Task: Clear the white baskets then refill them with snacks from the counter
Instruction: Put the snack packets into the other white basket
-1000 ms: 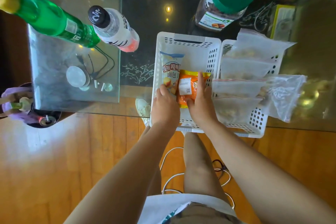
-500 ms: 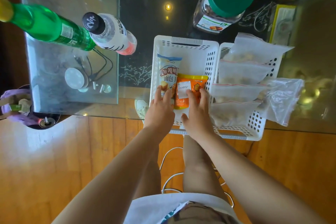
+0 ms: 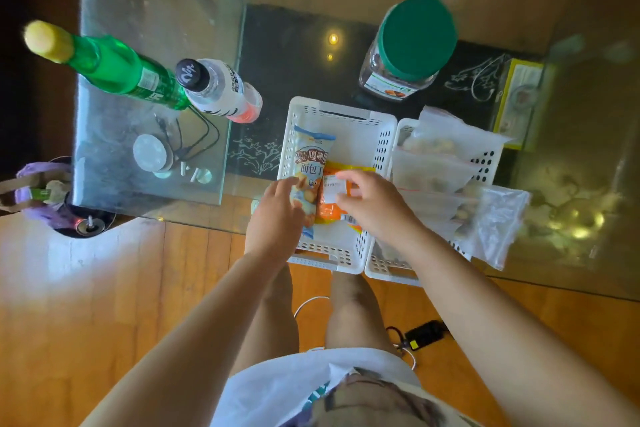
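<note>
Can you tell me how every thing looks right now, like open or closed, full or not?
Green bottle: upright, yellow cap on.
Clear bottle: upright, black cap on.
Jar: green lid on.
Left basket: holds two snack packets.
Right basket: piled with clear bags.
Left hand: touches blue packet.
Right hand: pinches orange packet.

Below me: warm orange-brown wooden plank floor (image 3: 104,288), sunlit in patches. Clear glass-topped bench (image 3: 145,10) with a black etched-pattern panel (image 3: 287,55). Ceiling lights reflected on the glass.
</note>
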Tool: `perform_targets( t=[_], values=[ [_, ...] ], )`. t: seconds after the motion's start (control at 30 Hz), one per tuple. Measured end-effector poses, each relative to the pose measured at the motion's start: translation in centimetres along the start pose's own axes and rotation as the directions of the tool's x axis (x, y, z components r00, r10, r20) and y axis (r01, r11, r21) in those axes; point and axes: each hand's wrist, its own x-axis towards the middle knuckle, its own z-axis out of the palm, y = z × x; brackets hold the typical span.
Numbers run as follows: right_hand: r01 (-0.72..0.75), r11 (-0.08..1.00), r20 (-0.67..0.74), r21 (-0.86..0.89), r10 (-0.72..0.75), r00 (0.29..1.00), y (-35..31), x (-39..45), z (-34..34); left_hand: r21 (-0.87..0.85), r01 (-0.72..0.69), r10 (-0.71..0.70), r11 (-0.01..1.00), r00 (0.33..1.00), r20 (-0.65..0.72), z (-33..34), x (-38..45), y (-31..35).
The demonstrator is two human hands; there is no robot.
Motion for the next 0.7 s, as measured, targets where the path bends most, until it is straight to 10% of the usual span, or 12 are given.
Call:
perform_targets(
  t=[0.23,0.5,0.7],
  values=[
    [0.248,0.921,-0.516,-0.3,-0.375,0.77,-4.9,1.9,-11.0,-0.18,0.301,-0.292,0.936,0.953,0.076,-0.3,-0.4,0.1],
    [0.015,0.9,-0.284,-0.436,-0.154,0.946,-5.3,6.2,-14.1,-0.382,0.375,-0.312,0.845,0.925,0.219,0.2,-0.6,0.6],
    [-0.018,0.839,-0.288,-0.544,-0.166,0.943,-4.8,7.4,-12.9,-0.403,0.387,-0.307,0.83,0.919,0.248,0.1,-0.2,0.0]
  ],
)
